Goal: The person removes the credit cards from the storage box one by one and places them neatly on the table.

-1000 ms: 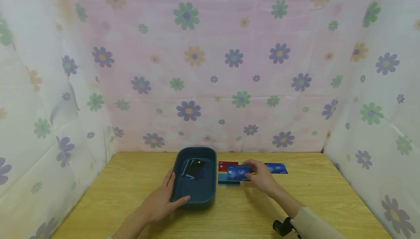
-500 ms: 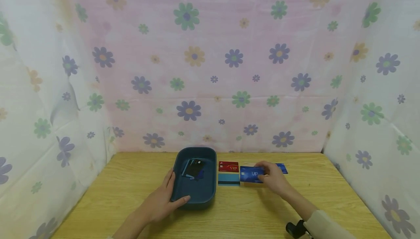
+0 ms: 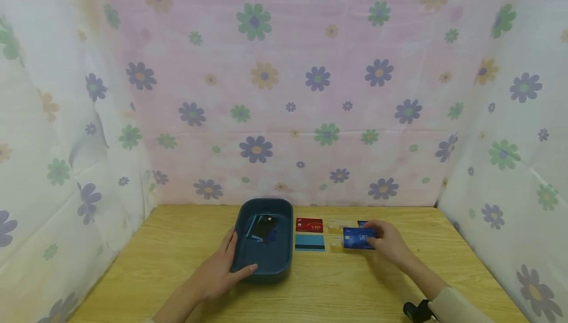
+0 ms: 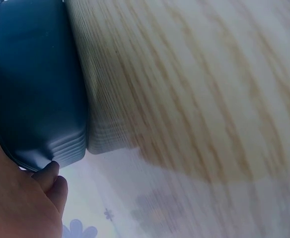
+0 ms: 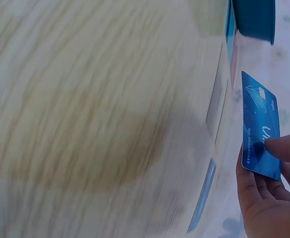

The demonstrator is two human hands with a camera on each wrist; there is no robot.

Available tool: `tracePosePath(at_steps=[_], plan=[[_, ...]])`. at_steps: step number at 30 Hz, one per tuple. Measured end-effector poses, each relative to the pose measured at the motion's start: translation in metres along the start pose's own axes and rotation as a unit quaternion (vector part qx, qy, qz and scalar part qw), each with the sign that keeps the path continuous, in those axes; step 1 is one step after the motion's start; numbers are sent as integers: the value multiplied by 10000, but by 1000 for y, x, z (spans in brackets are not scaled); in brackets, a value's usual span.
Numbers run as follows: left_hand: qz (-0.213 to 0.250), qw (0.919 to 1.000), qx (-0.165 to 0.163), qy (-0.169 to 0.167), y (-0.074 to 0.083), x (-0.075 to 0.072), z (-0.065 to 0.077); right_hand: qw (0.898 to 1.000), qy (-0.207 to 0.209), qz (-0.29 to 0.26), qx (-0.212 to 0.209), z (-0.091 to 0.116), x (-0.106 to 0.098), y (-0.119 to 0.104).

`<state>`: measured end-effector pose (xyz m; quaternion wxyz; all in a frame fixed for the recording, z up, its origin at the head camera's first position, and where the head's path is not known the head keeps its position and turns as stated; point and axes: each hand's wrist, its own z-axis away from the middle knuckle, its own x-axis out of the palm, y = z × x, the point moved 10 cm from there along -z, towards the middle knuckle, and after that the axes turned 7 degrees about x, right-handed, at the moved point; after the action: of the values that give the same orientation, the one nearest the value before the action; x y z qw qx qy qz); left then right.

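My right hand (image 3: 390, 241) pinches a blue VIP card (image 3: 356, 238) by its right end, thumb on the printed face. In the right wrist view the card (image 5: 256, 124) is held up over the table, fingers behind it. Another blue card (image 3: 361, 224) lies behind, mostly covered by this hand. Two gold cards, a rear one (image 3: 337, 226) and a front one (image 3: 336, 244), lie left of the held card. My left hand (image 3: 215, 271) grips a dark teal plastic bin (image 3: 266, 262) at its left near corner, thumb over the rim.
Inside the bin are several overlapping cards, with a black card (image 3: 264, 227) on top. Right of the bin lie a red VIP card (image 3: 309, 225) and a light blue striped card (image 3: 309, 242). Flowered cloth (image 3: 284, 91) walls the wooden table (image 3: 355, 288) at the back and sides.
My right hand has moved to the right with the blue VIP card, uncovering the red card, the striped card and then the gold cards. My left hand stays on the bin.
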<state>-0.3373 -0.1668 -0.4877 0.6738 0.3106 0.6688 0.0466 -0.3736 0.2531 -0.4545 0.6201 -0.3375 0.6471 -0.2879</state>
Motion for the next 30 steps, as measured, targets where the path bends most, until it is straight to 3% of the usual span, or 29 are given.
tracePosePath(at_steps=[17,30], plan=[[13,10000,33,-1,0,-1,-1,9981,52,554,277,2,-34,41],[29,10000,22,-63,0,0,-1,9941,-245,1044,170,-4,-33,49]])
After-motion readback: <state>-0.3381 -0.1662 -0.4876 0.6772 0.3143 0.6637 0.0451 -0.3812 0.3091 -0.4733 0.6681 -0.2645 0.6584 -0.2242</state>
